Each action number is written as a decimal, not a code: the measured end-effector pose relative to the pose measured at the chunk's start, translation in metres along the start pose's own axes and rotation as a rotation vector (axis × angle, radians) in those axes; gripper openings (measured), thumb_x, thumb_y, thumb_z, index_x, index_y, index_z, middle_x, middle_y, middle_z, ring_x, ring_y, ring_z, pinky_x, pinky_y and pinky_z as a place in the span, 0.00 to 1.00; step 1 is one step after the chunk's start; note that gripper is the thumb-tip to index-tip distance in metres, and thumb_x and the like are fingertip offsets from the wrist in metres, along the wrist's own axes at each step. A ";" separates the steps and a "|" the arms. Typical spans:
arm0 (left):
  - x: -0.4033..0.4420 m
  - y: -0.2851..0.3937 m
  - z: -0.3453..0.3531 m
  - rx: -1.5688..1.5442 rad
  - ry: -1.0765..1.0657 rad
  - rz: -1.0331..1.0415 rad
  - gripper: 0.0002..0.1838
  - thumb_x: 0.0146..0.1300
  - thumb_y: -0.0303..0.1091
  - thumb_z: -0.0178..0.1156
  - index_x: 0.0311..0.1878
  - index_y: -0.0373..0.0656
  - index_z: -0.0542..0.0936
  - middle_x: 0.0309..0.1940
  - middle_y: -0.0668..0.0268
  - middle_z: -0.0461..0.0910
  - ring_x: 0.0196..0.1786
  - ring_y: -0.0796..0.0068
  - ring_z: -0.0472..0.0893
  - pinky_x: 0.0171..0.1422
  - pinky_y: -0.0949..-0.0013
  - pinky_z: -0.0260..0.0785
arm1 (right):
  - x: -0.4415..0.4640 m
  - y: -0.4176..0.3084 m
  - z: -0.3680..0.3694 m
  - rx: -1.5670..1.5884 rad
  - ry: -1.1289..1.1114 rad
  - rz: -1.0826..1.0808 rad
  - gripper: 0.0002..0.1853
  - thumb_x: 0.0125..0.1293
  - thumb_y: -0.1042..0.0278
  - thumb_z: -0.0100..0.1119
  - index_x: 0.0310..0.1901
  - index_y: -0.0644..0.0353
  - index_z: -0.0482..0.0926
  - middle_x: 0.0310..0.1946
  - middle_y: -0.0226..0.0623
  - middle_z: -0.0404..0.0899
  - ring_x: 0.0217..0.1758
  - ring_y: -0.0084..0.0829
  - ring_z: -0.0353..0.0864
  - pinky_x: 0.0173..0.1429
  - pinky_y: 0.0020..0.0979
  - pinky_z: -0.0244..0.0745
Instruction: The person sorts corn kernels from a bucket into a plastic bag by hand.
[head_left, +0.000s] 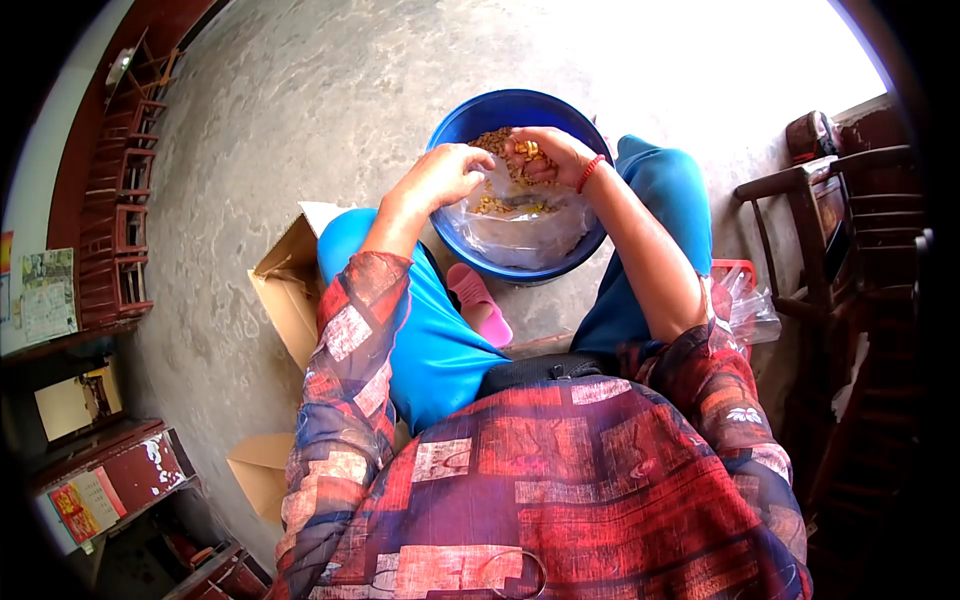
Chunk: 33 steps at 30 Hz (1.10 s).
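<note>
A blue round tub (480, 108) stands on the floor between my knees. Clear plastic sheeting (520, 238) lines its near part, and small yellow-brown kernels (492, 140) lie in it. My right hand (548, 156), with a red bracelet at the wrist, is cupped palm up over the tub and holds several kernels. At the tub's left side my left hand (450, 176) is over the rim, fingers bent toward the plastic; whether its fingertips pinch anything is too small to tell.
An open cardboard box (285, 285) is beside my left leg. Wooden chairs (825, 225) stand at the right, near a red container (735, 268) with clear plastic bags. Stacked wooden stools (115, 250) line the left wall. A pink slipper (478, 302) shows below the tub.
</note>
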<state>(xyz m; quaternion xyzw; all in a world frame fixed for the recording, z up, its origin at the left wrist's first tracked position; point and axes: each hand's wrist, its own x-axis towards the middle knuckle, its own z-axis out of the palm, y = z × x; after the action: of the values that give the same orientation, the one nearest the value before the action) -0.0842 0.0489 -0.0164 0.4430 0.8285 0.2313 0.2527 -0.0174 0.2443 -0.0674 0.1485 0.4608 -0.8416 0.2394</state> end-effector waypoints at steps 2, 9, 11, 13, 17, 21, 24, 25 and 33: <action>0.000 0.000 0.000 0.004 0.003 0.001 0.15 0.52 0.30 0.54 0.45 0.41 0.77 0.39 0.57 0.79 0.44 0.66 0.77 0.49 0.67 0.68 | -0.001 -0.002 0.001 -0.017 0.053 0.001 0.13 0.62 0.57 0.45 0.32 0.58 0.74 0.22 0.28 0.71 0.13 0.15 0.55 0.16 0.17 0.49; 0.002 0.002 0.001 0.087 0.082 0.033 0.20 0.48 0.27 0.54 0.48 0.43 0.74 0.38 0.54 0.78 0.44 0.59 0.77 0.50 0.65 0.68 | -0.012 -0.010 0.027 0.064 -0.082 -0.080 0.11 0.62 0.65 0.45 0.35 0.63 0.74 0.30 0.34 0.76 0.31 0.24 0.77 0.36 0.23 0.76; 0.002 0.003 -0.002 0.070 0.056 0.015 0.21 0.48 0.25 0.53 0.49 0.43 0.74 0.39 0.54 0.77 0.45 0.58 0.77 0.50 0.65 0.67 | -0.016 -0.006 0.036 0.040 -0.178 -0.097 0.12 0.63 0.65 0.45 0.37 0.65 0.74 0.35 0.37 0.77 0.37 0.26 0.78 0.43 0.26 0.77; 0.001 0.002 -0.001 0.055 0.030 -0.002 0.22 0.47 0.24 0.52 0.50 0.42 0.73 0.39 0.54 0.77 0.45 0.57 0.76 0.49 0.65 0.67 | -0.011 0.003 0.042 -0.050 -0.274 -0.160 0.13 0.61 0.65 0.48 0.40 0.65 0.77 0.39 0.36 0.77 0.43 0.24 0.76 0.48 0.24 0.72; -0.001 0.002 0.001 0.060 0.056 -0.044 0.25 0.46 0.20 0.48 0.51 0.45 0.73 0.41 0.54 0.77 0.46 0.58 0.76 0.51 0.66 0.66 | -0.015 0.003 0.038 -0.284 -0.234 -0.207 0.13 0.62 0.65 0.48 0.40 0.63 0.78 0.40 0.34 0.78 0.44 0.22 0.75 0.49 0.25 0.70; -0.002 0.001 0.000 0.082 0.126 0.021 0.21 0.49 0.25 0.49 0.49 0.46 0.75 0.41 0.54 0.77 0.47 0.57 0.75 0.50 0.63 0.67 | -0.017 -0.006 0.033 -0.383 -0.089 -0.185 0.11 0.64 0.67 0.46 0.40 0.63 0.77 0.37 0.31 0.77 0.41 0.20 0.75 0.49 0.22 0.69; -0.002 -0.001 0.002 0.098 0.157 0.052 0.23 0.48 0.23 0.48 0.50 0.47 0.75 0.42 0.55 0.77 0.47 0.57 0.75 0.50 0.63 0.67 | -0.006 -0.003 0.016 -0.332 0.124 -0.299 0.09 0.63 0.70 0.46 0.36 0.62 0.77 0.32 0.29 0.77 0.36 0.19 0.74 0.43 0.20 0.71; -0.002 -0.001 0.001 0.098 0.158 0.051 0.23 0.48 0.23 0.48 0.50 0.47 0.75 0.42 0.55 0.77 0.47 0.57 0.75 0.50 0.63 0.67 | 0.000 0.001 0.008 -0.364 0.198 -0.340 0.09 0.62 0.71 0.46 0.35 0.62 0.77 0.32 0.29 0.77 0.36 0.19 0.74 0.42 0.21 0.71; -0.003 0.006 -0.003 -0.076 -0.002 -0.040 0.22 0.45 0.20 0.49 0.46 0.45 0.77 0.38 0.53 0.78 0.43 0.62 0.78 0.48 0.67 0.68 | 0.015 0.024 -0.008 -1.543 0.412 -0.130 0.11 0.50 0.68 0.52 0.34 0.57 0.81 0.35 0.47 0.78 0.40 0.43 0.78 0.46 0.35 0.72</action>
<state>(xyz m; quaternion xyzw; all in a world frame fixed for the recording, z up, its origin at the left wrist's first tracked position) -0.0806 0.0493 -0.0100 0.4167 0.8276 0.2568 0.2748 -0.0174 0.2364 -0.0956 0.0663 0.9555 -0.2536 0.1352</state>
